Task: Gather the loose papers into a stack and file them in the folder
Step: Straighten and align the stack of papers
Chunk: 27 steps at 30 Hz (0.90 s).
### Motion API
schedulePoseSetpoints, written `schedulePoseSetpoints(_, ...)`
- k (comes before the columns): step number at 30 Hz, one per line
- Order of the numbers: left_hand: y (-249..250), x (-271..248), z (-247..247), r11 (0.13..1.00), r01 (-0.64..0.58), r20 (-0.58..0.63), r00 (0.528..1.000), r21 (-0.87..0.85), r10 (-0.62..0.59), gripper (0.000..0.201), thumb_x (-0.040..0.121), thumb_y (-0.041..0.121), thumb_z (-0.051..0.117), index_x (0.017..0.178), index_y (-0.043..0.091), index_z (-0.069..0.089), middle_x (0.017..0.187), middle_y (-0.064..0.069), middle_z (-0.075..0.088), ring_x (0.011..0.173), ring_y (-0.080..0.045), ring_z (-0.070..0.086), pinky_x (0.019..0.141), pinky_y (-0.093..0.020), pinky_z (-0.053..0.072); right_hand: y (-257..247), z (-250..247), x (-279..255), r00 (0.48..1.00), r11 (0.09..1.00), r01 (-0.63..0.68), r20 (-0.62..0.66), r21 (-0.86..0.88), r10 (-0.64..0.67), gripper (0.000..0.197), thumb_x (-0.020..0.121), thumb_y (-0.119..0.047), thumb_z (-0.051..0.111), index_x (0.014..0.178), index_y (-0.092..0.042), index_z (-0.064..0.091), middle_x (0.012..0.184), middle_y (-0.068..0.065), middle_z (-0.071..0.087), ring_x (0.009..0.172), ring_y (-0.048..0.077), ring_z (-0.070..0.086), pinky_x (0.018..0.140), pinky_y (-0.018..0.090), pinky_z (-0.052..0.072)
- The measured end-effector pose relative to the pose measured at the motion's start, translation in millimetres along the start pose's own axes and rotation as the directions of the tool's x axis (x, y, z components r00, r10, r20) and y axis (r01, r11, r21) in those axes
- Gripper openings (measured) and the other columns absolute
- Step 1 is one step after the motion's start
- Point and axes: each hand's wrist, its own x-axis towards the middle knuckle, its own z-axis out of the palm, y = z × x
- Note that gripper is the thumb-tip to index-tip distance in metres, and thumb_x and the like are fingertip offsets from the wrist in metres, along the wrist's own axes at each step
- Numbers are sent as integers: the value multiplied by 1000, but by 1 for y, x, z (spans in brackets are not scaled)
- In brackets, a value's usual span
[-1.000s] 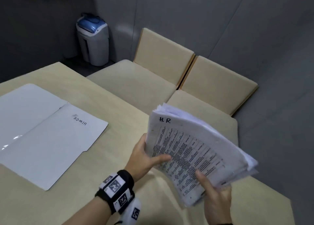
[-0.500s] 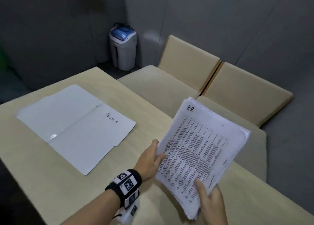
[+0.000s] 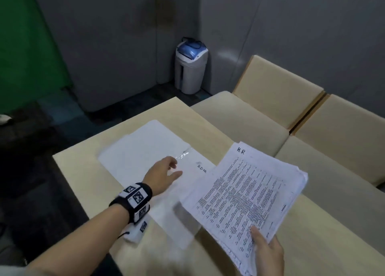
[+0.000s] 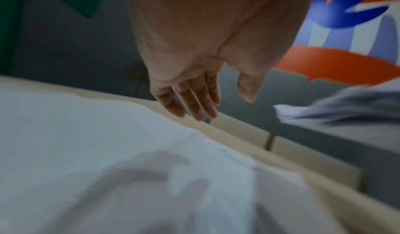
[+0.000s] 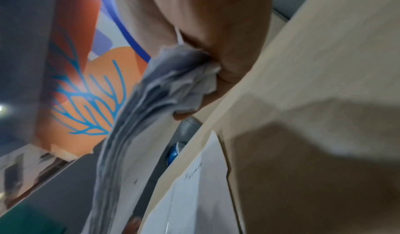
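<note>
A thick stack of printed papers (image 3: 243, 194), marked "H.R" at its top, hangs above the table's right part. My right hand (image 3: 264, 248) grips its near corner, thumb on top; the right wrist view shows the sheet edges (image 5: 164, 90) pinched in that hand (image 5: 216, 53). A white folder (image 3: 145, 150) lies spread open on the table, its right leaf lettered "ADM…" and partly covered by the stack. My left hand (image 3: 166, 171) hovers over the folder's middle crease with straight fingers (image 4: 194, 101), holding nothing; the folder (image 4: 86, 143) lies below them.
The beige table (image 3: 83, 171) ends at a near-left edge and a far corner. Two beige chairs (image 3: 270, 92) stand behind it on the right. A grey bin with a blue lid (image 3: 190, 67) stands on the floor by the wall.
My left hand has let go of the stack and moved left over the open folder. The stack, now in my right hand alone, has come down and leftward, overlapping the folder's right leaf.
</note>
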Motion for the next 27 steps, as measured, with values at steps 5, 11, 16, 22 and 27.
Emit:
schedulePoseSetpoints(5, -92, 19, -34, 832, -56, 359, 916, 551, -176, 74, 97, 61, 37, 160, 34, 7, 170, 8, -3, 157, -27, -5, 123, -57, 12, -3, 44, -19, 993, 992, -115, -6, 53, 115, 35, 95, -5, 63, 129, 7, 63, 116, 21, 68, 99, 32, 61, 99, 38, 44)
schedulePoseSetpoints(11, -57, -20, 34, 777, -257, 500, 862, 575, -84, 87, 81, 75, -12, 159, 37, -2, 167, 8, -20, 155, -31, -17, 123, -59, 4, 21, 31, -10, 978, 979, -204, -50, -8, 203, 30, 92, -6, 67, 119, 6, 65, 118, 24, 67, 99, 35, 61, 100, 42, 44)
schedulePoseSetpoints(16, -25, -44, 65, 738, -371, 617, 783, 563, -77, 61, 102, 46, 18, 160, 31, 5, 169, 5, -13, 155, -33, -12, 123, -56, 17, 58, -11, 0, 931, 927, -357, -126, -116, 343, 53, 87, -8, 73, 135, 9, 58, 138, 25, 60, 123, 41, 58, 112, 51, 40)
schedulePoseSetpoints(22, -10, -9, 44, 836, -221, 393, 919, 503, 6, 49, 97, 36, 45, 142, 17, 46, 145, -7, 48, 134, -29, 40, 106, -43, 40, 73, -52, -3, 898, 902, -413, -225, -129, 379, 41, 89, 0, 67, 126, 14, 60, 127, 25, 63, 100, 32, 55, 90, 37, 44)
schedulePoseSetpoints(27, -35, 41, -6, 801, 148, 57, 973, 580, -222, 69, 85, 40, 69, 137, 5, 40, 139, -16, 43, 130, -34, 41, 102, -44, 44, 84, -39, -12, 916, 918, -363, -243, -158, 320, 30, 90, 0, 61, 119, 5, 62, 109, 19, 65, 105, 39, 63, 91, 42, 49)
